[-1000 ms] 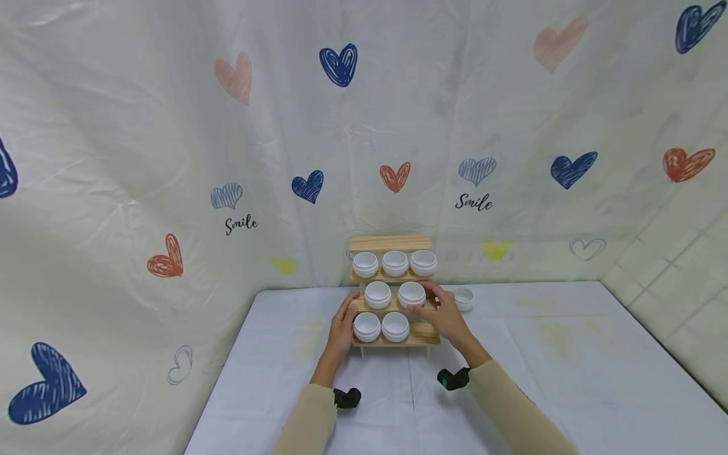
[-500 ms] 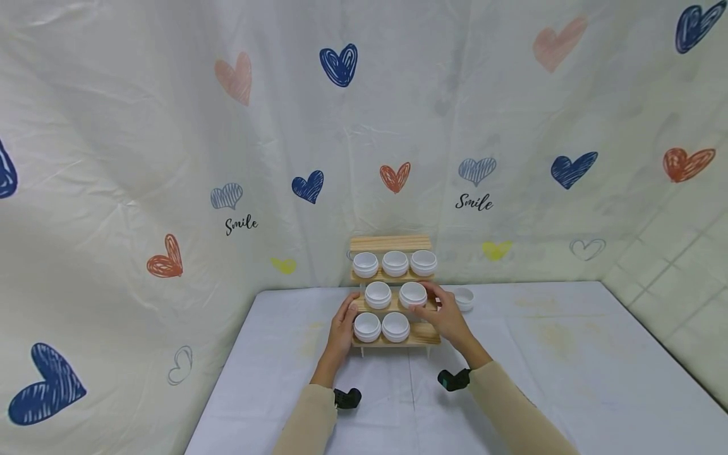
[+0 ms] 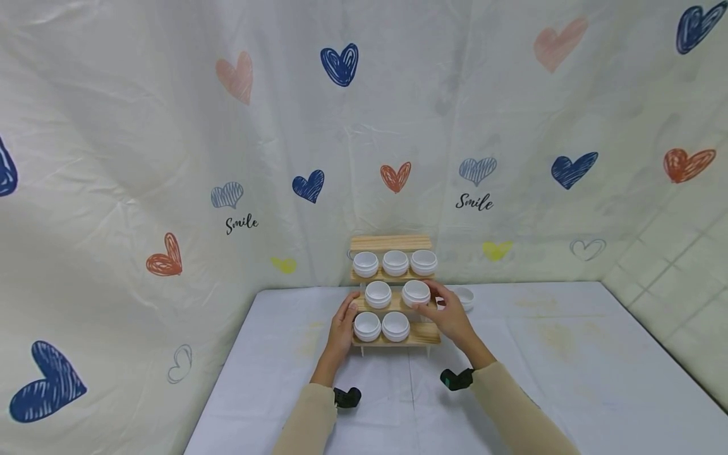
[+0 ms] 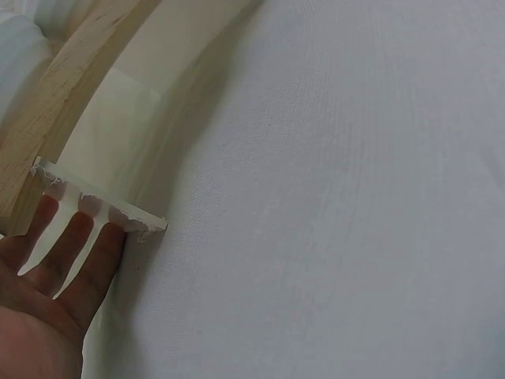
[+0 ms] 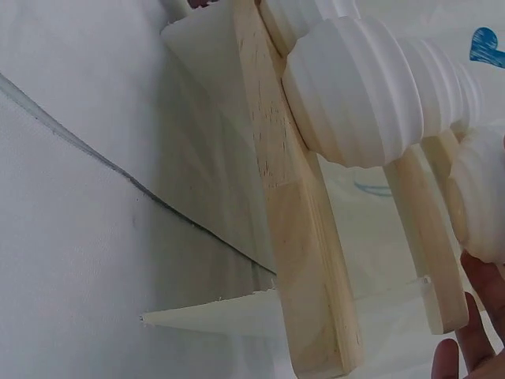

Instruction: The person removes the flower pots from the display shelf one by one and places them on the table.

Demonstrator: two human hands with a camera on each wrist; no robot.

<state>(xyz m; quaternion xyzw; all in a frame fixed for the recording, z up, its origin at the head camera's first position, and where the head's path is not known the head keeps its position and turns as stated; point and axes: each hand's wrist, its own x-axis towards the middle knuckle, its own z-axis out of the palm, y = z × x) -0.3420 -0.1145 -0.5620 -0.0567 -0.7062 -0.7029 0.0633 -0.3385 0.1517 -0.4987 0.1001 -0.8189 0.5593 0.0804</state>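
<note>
A wooden stepped stand (image 3: 425,333) with pale side panels holds several small white ribbed cups on its tiers. My left hand (image 3: 342,323) grips the stand's left end at the middle tier. In the left wrist view, the fingers (image 4: 99,268) reach up against the pale side panel; the thumb is hidden there. My right hand (image 3: 449,316) holds a white cup (image 3: 416,293) on the right of the middle tier, thumb in front and fingers behind. Only part of that cup (image 5: 483,193) and some fingertips (image 5: 447,359) show in the right wrist view.
Three cups (image 3: 395,263) stand on the tier above, two cups (image 3: 367,326) on the front tier, and another cup (image 3: 378,294) left of the held one. A further cup (image 3: 465,298) is on the white-covered table (image 3: 546,366), behind the right hand. A heart-printed curtain (image 3: 398,114) hangs behind.
The right hand and the cup it holds have shifted slightly to the right along the middle tier. The left hand stays in place on the stand.
</note>
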